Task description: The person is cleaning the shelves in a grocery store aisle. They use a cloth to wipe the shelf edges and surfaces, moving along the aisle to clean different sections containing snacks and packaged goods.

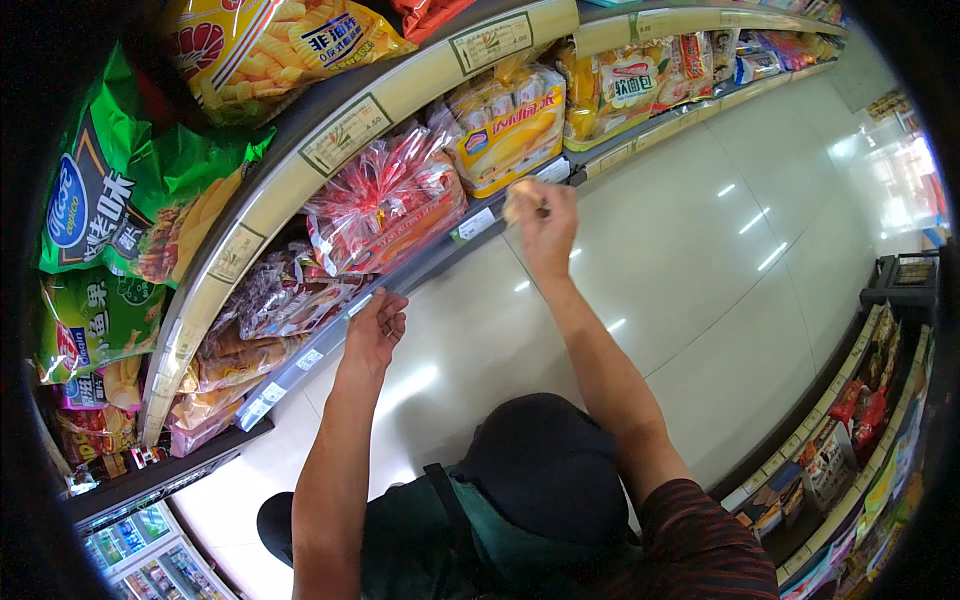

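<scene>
My right hand (549,225) is raised over the aisle floor near the lower shelf's edge, its fingers closed on a crumpled beige cloth (523,201). My left hand (379,322) is beside the shelf's front rail (420,264), palm partly up with curled fingers and nothing seen in it; whether it touches the rail is unclear. Behind the rail are a red-and-clear plastic package (390,217), a yellow package of wrapped cakes (510,135), dark wrapped packs (277,300) and bagged bread (244,360).
Green snack bags (105,195) and a yellow snack bag (285,52) stand on the upper shelf, behind its price-tag rail (300,142). Another stocked shelf (817,450) curves along the right. A glass-fronted cabinet (161,551) is at the lower left.
</scene>
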Action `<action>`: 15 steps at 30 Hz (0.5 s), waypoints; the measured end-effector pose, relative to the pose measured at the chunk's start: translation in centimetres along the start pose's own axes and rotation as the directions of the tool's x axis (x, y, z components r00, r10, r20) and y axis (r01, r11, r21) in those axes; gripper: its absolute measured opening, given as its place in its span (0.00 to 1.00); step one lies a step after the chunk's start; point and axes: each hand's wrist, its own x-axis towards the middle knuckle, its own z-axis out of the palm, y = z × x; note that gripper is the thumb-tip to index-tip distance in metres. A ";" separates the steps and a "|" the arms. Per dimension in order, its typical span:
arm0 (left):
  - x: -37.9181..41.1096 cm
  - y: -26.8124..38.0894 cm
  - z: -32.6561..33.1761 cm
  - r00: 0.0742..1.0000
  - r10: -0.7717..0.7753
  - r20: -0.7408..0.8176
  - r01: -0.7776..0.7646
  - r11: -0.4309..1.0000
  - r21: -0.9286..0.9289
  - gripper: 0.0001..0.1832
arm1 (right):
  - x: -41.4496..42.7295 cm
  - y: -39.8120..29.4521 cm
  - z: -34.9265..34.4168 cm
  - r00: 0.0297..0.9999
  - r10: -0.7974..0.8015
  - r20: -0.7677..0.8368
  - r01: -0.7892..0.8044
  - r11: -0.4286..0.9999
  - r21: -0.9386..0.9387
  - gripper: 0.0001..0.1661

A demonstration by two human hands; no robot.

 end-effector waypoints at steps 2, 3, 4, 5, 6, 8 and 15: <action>0.4 0.0 -0.1 1.000 -0.018 -0.006 0.018 1.000 -0.007 0.17 | 1.4 0.7 -0.2 0.989 0.079 -0.129 -0.081 0.997 -0.014 0.07; 0.6 0.0 -0.4 1.000 -0.027 -0.015 0.027 1.000 -0.012 0.17 | 0.8 0.1 0.2 0.996 0.034 -0.083 -0.033 0.999 0.009 0.07; 0.9 -0.1 -0.8 0.999 -0.025 -0.021 0.024 1.000 -0.015 0.18 | -0.5 -1.0 1.0 0.999 -0.013 -0.040 0.014 0.999 0.032 0.07; 1.0 -0.2 -1.2 0.999 -0.022 -0.027 0.021 1.000 -0.018 0.18 | -1.9 -2.2 2.0 0.998 -0.061 0.002 0.061 0.997 0.056 0.08; 1.1 -0.3 -0.8 1.000 -0.022 -0.016 0.022 1.000 -0.012 0.18 | -3.6 -2.0 2.9 0.991 -0.119 0.066 0.116 0.992 0.054 0.08; 1.2 -0.3 -0.9 1.000 -0.024 0.004 0.024 1.000 0.015 0.17 | -6.4 -2.3 4.7 0.969 -0.186 0.163 0.180 0.982 0.049 0.09; 0.3 0.4 -0.8 0.999 -0.045 0.005 0.044 0.998 0.043 0.17 | -2.3 -0.1 1.5 0.986 -0.124 0.113 0.112 0.988 0.106 0.09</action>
